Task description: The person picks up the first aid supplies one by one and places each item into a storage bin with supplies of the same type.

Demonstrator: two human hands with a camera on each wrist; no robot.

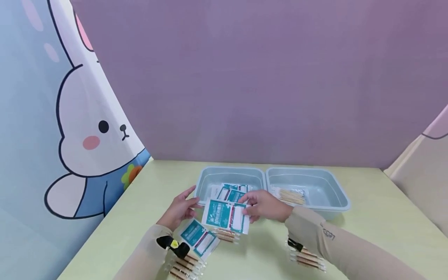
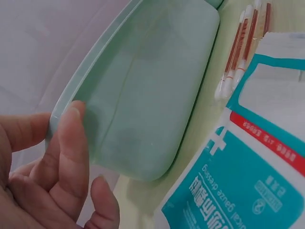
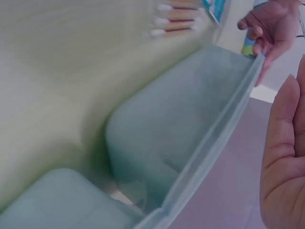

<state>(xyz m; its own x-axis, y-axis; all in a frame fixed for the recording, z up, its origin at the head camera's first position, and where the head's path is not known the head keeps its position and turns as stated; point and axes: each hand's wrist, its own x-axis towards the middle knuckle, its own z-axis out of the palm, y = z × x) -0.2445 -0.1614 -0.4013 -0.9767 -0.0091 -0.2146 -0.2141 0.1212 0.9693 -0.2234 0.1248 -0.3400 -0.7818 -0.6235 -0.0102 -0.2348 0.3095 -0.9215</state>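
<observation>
My right hand (image 1: 264, 206) pinches a teal-and-white gauze dressing packet (image 1: 219, 214) by its right edge, over the near side of the left blue basin (image 1: 203, 177). In the right wrist view the palm and fingers of this hand (image 3: 286, 152) show at the right edge, and the packet is out of sight. At the basin's near left corner, my left hand (image 1: 180, 210) grips the rim between thumb and finger, as the left wrist view shows at the basin (image 2: 143, 95). Inside this basin lie more gauze packets (image 1: 232, 190). Another gauze packet (image 1: 199, 238) lies below my left hand.
Beside the left basin stands a second blue basin (image 1: 323, 186) holding a pack of thin wooden sticks (image 1: 292, 196). Packs of brown-filled swabs lie on the table: one (image 1: 227, 235) under the held packet, one (image 1: 187, 267) at front left, one (image 1: 308, 259) under my right forearm.
</observation>
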